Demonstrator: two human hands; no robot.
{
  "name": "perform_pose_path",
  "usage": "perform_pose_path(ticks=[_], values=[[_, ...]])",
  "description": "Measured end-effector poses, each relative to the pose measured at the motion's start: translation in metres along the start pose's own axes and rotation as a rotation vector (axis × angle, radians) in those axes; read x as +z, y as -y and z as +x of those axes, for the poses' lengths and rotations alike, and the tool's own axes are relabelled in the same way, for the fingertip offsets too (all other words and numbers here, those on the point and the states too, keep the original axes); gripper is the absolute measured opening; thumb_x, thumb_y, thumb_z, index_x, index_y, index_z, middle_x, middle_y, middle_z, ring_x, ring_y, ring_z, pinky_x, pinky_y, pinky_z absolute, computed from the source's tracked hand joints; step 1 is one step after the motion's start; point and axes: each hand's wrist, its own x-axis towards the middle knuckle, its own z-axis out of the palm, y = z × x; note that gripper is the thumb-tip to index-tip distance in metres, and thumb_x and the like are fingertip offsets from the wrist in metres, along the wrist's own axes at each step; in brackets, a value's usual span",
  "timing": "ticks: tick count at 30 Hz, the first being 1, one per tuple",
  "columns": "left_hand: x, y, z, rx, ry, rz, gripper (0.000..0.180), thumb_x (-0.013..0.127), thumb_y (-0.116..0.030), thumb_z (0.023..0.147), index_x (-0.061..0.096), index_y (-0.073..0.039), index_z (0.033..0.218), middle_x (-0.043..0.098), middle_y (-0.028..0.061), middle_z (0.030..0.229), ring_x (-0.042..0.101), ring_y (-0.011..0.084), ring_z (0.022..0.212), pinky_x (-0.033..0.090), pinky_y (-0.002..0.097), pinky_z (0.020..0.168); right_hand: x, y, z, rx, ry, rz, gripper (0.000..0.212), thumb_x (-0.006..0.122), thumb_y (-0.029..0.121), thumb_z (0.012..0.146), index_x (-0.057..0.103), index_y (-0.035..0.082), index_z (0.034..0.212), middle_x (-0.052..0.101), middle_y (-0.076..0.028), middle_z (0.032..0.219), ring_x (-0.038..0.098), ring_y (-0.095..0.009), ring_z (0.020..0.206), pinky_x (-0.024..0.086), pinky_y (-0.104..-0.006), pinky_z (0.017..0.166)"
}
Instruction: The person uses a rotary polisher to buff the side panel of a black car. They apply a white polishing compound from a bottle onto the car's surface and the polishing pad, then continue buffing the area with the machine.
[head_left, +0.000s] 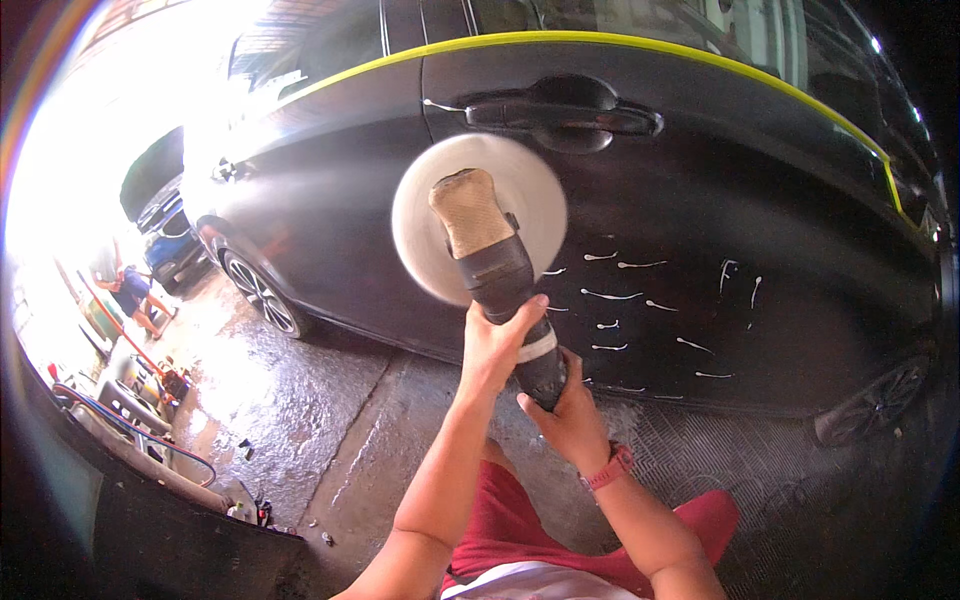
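Observation:
Both my hands are closed round a black car polisher [497, 273] with a tan cover over its head. My left hand [494, 345] grips the body behind the head, thumb over the top. Lower down, my right hand [570, 415] wraps the rear end. A round white polishing pad [535, 190], blurred as if spinning, lies at the dark car door [700, 190], just below the door handle [590, 120]. Whether it presses on the panel cannot be told. Several white streaks of compound [612, 295] dot the door to the right of the pad.
Yellow masking tape [600, 38] runs below the car's windows. Two wheels [262, 292] show at the car's ends. The concrete floor [330, 410] looks wet at left. A hose [150, 435] and several items lie at far left, where another person [130, 285] is near a blue car [170, 235].

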Motion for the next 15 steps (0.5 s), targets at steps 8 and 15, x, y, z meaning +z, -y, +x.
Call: perform_pose_path(ticks=[8, 15], values=[[-0.035, -0.009, 0.044, 0.103, 0.012, 0.017, 0.027, 0.085, -0.024, 0.091, 0.075, -0.004, 0.105, 0.077, 0.0057, 0.094, 0.073, 0.0159, 0.082, 0.059, 0.0337, 0.077, 0.051, -0.011, 0.061, -0.227, -0.112, 0.088, 0.079, 0.079, 0.015, 0.089, 0.034, 0.006, 0.153, 0.073, -0.033, 0.115, 0.068, -0.057, 0.110, 0.057, -0.0605, 0.092], [-0.063, -0.016, 0.068, 0.066, -0.087, -0.114, 0.028, 0.084, -0.021, 0.092, 0.072, -0.004, 0.110, 0.075, 0.0050, 0.098, 0.070, 0.0154, 0.089, 0.057, 0.0339, 0.081, 0.046, 0.022, 0.082, -0.141, 0.018, -0.058, 0.077, 0.081, 0.018, 0.089, 0.036, 0.008, 0.151, 0.073, -0.034, 0.116, 0.068, -0.058, 0.109, 0.057, -0.0603, 0.092]])
